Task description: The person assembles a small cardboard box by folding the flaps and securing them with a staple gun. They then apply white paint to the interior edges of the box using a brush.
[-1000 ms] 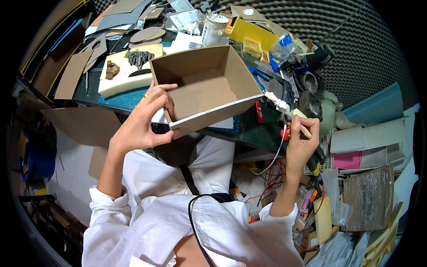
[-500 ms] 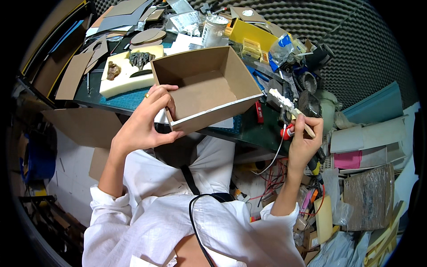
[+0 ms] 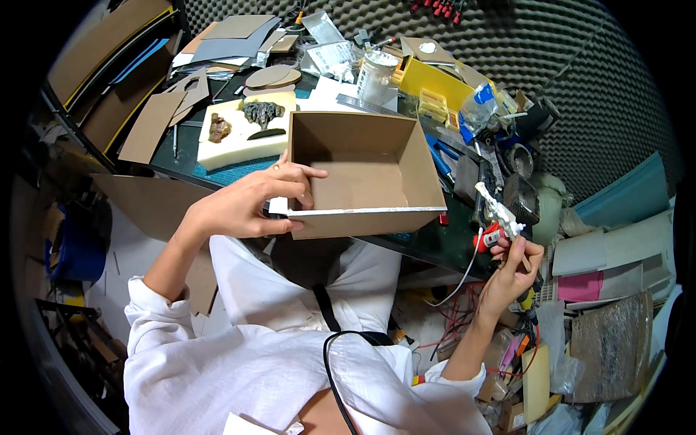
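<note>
An open brown cardboard box (image 3: pixel 355 226) is held at the table's near edge, with white paste along its near rim. My left hand (image 3: pixel 250 201) pinches the box's near left corner, thumb outside and fingers over the wall. Off to the right of the box, my right hand (image 3: pixel 513 270) grips a stick whose end is thickly coated in white paste (image 3: pixel 497 206). The stick's bare part is mostly hidden by my fingers. The coated end is apart from the box.
Behind the box lie a cream foam block (image 3: pixel 239 148) with dark pieces in it, a white tub (image 3: pixel 376 76) and a yellow box (image 3: pixel 435 81). Cardboard sheets (image 3: pixel 154 127) sit at the left. Tools, including blue-handled pliers (image 3: pixel 441 156), crowd the right.
The box has turned so its near rim lies nearly level across the view. My right hand has lowered, and the stick's coated end is tilted differently. The whole view has shifted slightly.
</note>
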Available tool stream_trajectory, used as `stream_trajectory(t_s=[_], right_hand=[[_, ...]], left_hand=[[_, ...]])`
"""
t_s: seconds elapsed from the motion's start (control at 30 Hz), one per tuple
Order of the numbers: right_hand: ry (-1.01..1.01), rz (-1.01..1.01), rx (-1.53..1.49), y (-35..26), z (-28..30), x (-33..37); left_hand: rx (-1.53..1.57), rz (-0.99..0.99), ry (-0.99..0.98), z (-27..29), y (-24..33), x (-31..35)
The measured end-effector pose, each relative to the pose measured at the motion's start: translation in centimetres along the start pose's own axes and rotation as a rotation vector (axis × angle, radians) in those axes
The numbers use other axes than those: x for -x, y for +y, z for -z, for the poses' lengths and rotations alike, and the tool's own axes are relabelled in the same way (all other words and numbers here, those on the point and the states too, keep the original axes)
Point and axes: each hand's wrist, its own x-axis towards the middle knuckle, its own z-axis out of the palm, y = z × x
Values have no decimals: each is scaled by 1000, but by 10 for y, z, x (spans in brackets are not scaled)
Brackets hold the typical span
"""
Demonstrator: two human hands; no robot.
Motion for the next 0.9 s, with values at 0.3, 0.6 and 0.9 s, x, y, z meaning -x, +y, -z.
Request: stream_trajectory(t_s=[0.3, 0.6, 0.9], right_hand=[[-3, -132, -232, 8, 1, 0], [-130, -189, -263, -10, -11, 17], [-185, -216, -227, -25, -11, 30]], left_hand=[[-50, -158, -35, 24, 19, -9], [-667, -70, 21, 57, -43, -42], [-656, -127, 190, 37, -29, -59]])
